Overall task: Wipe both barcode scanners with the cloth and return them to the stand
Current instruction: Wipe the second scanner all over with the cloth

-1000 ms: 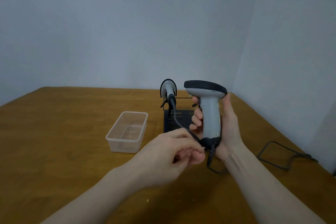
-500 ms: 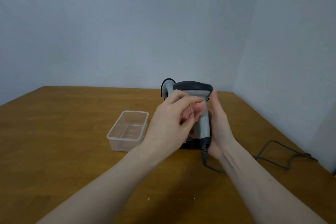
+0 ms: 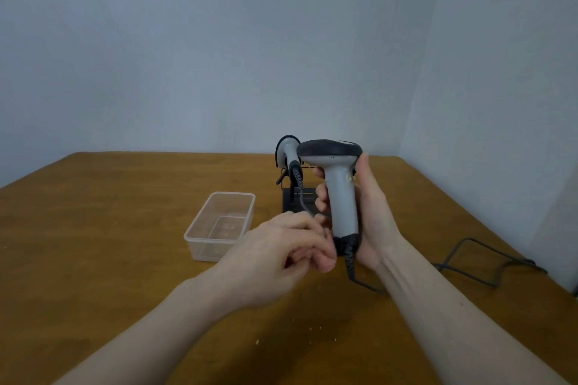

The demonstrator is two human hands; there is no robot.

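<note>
Above the table's (image 3: 93, 228) far right part, a grey scanner (image 3: 339, 194) is held upright in the right hand (image 3: 372, 216).

Head view: the right hand is wrapped round the scanner's handle, head up, its cable (image 3: 469, 256) trailing toward the right edge. The left hand (image 3: 291, 247) is curled shut just beside the handle's base; whether it holds the cloth cannot be told. Behind, near the far edge, the second scanner (image 3: 289, 153) sits on the black stand (image 3: 297, 200). A clear plastic tub (image 3: 219, 225) lies left of the stand, apart from it.
</note>
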